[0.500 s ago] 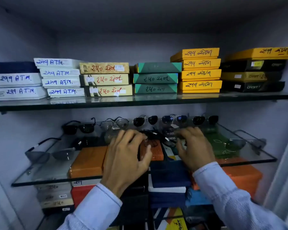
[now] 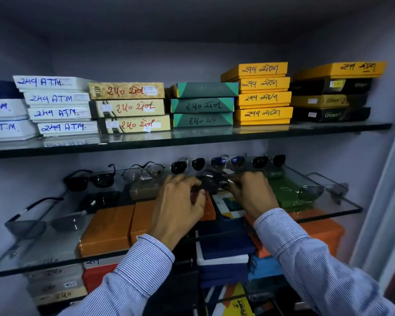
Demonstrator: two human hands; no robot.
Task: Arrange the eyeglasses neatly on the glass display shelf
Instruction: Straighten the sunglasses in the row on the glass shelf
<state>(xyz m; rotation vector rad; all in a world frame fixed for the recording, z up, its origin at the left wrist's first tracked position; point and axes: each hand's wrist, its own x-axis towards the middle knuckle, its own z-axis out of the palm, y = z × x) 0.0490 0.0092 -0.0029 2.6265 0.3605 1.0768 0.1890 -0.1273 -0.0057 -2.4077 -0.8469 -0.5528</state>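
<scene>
A dark pair of sunglasses [image 2: 214, 180] lies in the middle of the lower glass shelf [image 2: 342, 209], between my two hands. My left hand [image 2: 180, 206] grips its left side and my right hand [image 2: 251, 195] grips its right side. Behind it a row of sunglasses stands along the back wall: a black pair [image 2: 90, 180], a clear-lens pair [image 2: 144, 171], a dark aviator pair [image 2: 187, 165], a blue-lens pair [image 2: 227, 161] and another dark pair [image 2: 268, 160]. One grey pair [image 2: 43, 223] sits at the shelf's left end and another pair [image 2: 322, 191] at its right end.
The upper glass shelf [image 2: 192, 136] carries stacks of labelled white, cream, green, yellow and black boxes. Orange boxes [image 2: 107, 231], blue boxes [image 2: 224, 249] and a green box [image 2: 281, 192] show through the lower glass from underneath. The cabinet's side walls close in left and right.
Both hands have reached a little farther back on the lower shelf and closed on the dark pair between them. The camera has moved closer.
</scene>
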